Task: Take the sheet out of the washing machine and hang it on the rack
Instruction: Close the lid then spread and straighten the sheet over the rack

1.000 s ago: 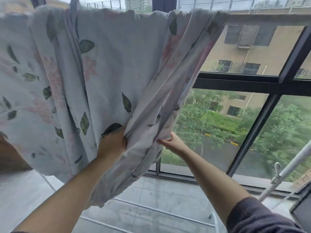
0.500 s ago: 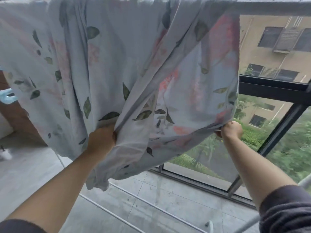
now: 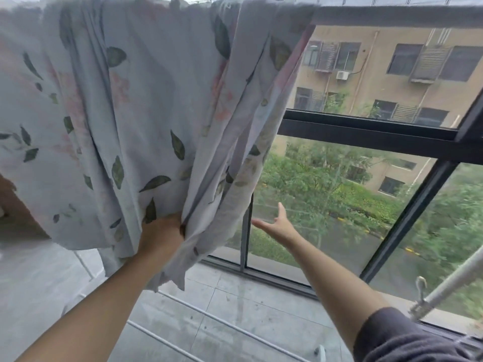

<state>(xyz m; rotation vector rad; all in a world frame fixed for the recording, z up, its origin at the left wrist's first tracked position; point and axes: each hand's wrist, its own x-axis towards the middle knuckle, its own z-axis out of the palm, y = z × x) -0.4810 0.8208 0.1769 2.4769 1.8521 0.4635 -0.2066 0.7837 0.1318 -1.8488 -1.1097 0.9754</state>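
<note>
Up on the left, the sheet [image 3: 130, 113] hangs over the rail [image 3: 392, 15] that runs across the top of the view. It is pale cloth printed with green leaves and faint pink flowers, and it falls in long folds across the left half of the scene. Its lower edge hangs loose above the tiled floor [image 3: 235, 309].

Near the middle, the left hand [image 3: 162, 233] reaches up from below. Its fingers are curled into the cloth and grip a bunched fold close to the sheet's lower edge. The folds gather and pull toward that hand.

Just right of it, the right hand [image 3: 279, 224] is held out with the palm up, fingers straight and thumb spread. It holds nothing and sits just beside the sheet's right hanging edge; whether a fingertip touches the cloth cannot be told. A dark sleeve [image 3: 407, 338] covers that arm near the bottom right corner.

Beyond the hands, thin white rods [image 3: 209, 317] cross low over the floor. Farther right, the rail is bare. A dark window frame [image 3: 366, 134] stands behind it, with a tan building [image 3: 379, 74] and green trees [image 3: 313, 178] outside. At the far right, a metal pole [image 3: 449, 283] slants upward with a small hook [image 3: 421, 286] on it.
</note>
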